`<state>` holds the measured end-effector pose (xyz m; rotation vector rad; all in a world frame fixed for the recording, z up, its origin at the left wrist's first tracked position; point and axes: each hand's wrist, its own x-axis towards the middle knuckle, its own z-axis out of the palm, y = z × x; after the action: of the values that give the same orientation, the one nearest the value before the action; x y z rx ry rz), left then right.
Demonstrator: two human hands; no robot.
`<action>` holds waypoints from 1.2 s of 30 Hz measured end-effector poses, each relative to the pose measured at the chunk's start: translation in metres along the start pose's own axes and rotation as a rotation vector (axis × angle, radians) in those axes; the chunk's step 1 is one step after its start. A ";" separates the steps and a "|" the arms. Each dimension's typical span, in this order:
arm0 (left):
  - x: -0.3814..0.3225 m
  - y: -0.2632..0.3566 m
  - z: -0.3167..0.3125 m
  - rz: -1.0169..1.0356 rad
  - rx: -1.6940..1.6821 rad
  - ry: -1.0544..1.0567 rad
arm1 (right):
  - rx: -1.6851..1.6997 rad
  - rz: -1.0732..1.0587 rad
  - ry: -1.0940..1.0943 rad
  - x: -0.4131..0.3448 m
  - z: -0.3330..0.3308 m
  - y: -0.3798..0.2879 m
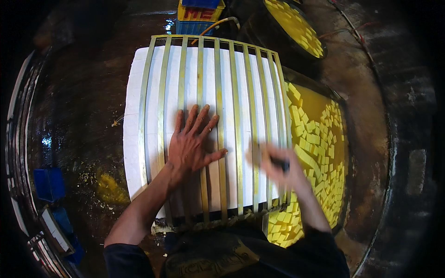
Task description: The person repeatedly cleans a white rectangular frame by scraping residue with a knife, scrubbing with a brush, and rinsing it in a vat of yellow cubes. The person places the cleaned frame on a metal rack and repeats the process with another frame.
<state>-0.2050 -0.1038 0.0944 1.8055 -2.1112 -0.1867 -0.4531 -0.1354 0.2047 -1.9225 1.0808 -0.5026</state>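
A large white slab [134, 90], which looks like tofu, lies before me with faint score lines across it. Over it rests a frame of long parallel slats [218, 90], yellow and worn. My left hand [191, 146] presses flat on the slats and slab near the middle, fingers spread, holding nothing. Toward the slab's right side, my right hand [286, 161] grips a knife-like tool [280, 164] with a dark handle. Motion blurs its blade, so whether it touches the slab is unclear.
To the right, yellow blocks [313, 139] sit in yellow liquid within a dark vat. Another round vat [295, 24] of yellow blocks stands beyond. Stacked plastic crates [200, 14] and a hose [222, 21] are at the far side. Blue bins [49, 185] stand left on the wet floor.
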 end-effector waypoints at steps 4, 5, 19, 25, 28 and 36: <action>0.004 0.002 0.005 0.033 -0.025 0.023 | -0.134 0.355 -0.464 -0.064 -0.002 -0.036; 0.001 0.000 0.005 0.025 -0.025 0.016 | 0.035 0.307 -0.419 -0.041 -0.009 -0.034; 0.000 -0.004 0.004 0.018 -0.115 0.115 | -0.048 0.149 -0.114 0.036 0.030 -0.028; 0.001 -0.005 0.014 0.035 -0.133 0.226 | 0.135 0.166 -0.227 -0.026 0.026 -0.029; 0.005 0.002 0.008 0.034 -0.135 0.177 | -0.106 -0.182 0.132 0.137 0.017 -0.061; 0.005 -0.001 0.015 0.010 -0.093 0.155 | -0.336 -0.080 0.156 0.203 0.034 -0.014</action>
<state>-0.2099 -0.1110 0.0815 1.6986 -1.9716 -0.1360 -0.3124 -0.2847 0.1853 -2.2565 1.2562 -0.5500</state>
